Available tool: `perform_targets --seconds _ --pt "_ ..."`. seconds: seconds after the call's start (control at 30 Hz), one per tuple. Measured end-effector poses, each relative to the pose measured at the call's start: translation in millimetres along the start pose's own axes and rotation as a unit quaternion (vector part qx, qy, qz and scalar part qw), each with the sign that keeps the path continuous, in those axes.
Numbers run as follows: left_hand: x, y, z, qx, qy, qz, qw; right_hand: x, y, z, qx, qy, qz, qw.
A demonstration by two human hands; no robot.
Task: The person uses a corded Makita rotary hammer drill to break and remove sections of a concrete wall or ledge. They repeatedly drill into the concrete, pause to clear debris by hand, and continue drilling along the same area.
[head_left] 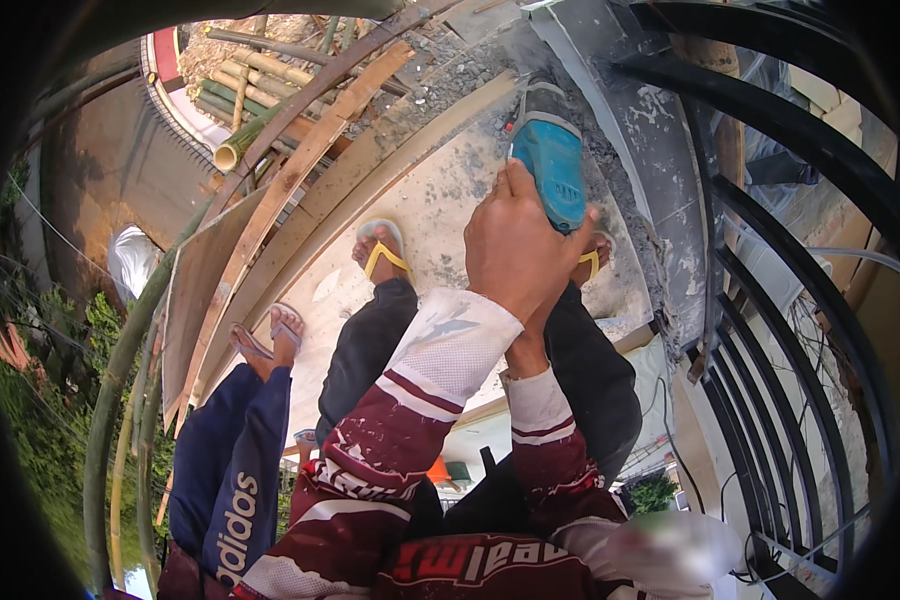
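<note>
A teal hammer drill (555,165) with a dark front end points away from me, its tip against rough grey concrete in a dusty haze. My left hand (505,235) is closed round its rear grip. My right hand (528,350) comes in underneath, closed at the same grip, mostly hidden behind the left. The drill's front tip is blurred by dust. Below the tool lies a pale board (450,220) strewn with grey debris, where my feet in yellow-strapped flip-flops stand.
A black metal railing (770,300) curves along the right beside a grey concrete ledge (660,150). Wooden planks (290,180) and a bamboo pole (120,400) edge the platform at left, above a drop. Another person in navy trousers (235,460) stands close at my left. Cut bamboo (260,85) lies beyond.
</note>
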State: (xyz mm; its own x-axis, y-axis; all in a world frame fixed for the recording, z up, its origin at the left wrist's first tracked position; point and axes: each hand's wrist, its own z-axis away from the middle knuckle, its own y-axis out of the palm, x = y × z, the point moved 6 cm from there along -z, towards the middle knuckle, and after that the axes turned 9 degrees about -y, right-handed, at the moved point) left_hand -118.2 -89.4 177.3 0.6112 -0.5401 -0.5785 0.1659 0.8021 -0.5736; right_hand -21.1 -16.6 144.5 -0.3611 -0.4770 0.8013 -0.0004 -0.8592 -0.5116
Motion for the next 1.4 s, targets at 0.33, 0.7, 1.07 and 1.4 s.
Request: perform_targets --seconds 0.33,0.7,1.07,1.4 --pt "-2.2 1.1 -4.3 0.018 0.013 -0.019 1.0 2.7 8.3 4.1 0.022 0.02 -0.024 0.999" --pt "31.9 -10.9 -8.2 0.023 0.028 -0.023 0.999 -4.1 39.6 20.0 0.03 0.081 -0.087 0.992" --pt "32.5 -2.9 -8.2 0.068 0.035 -0.048 0.996 -2.8 54.5 23.3 0.031 0.099 -0.106 0.989" --pt "19.5 -1.0 -5.4 0.009 0.081 -0.074 0.994 -0.4 57.6 25.2 0.031 0.109 -0.124 0.986"
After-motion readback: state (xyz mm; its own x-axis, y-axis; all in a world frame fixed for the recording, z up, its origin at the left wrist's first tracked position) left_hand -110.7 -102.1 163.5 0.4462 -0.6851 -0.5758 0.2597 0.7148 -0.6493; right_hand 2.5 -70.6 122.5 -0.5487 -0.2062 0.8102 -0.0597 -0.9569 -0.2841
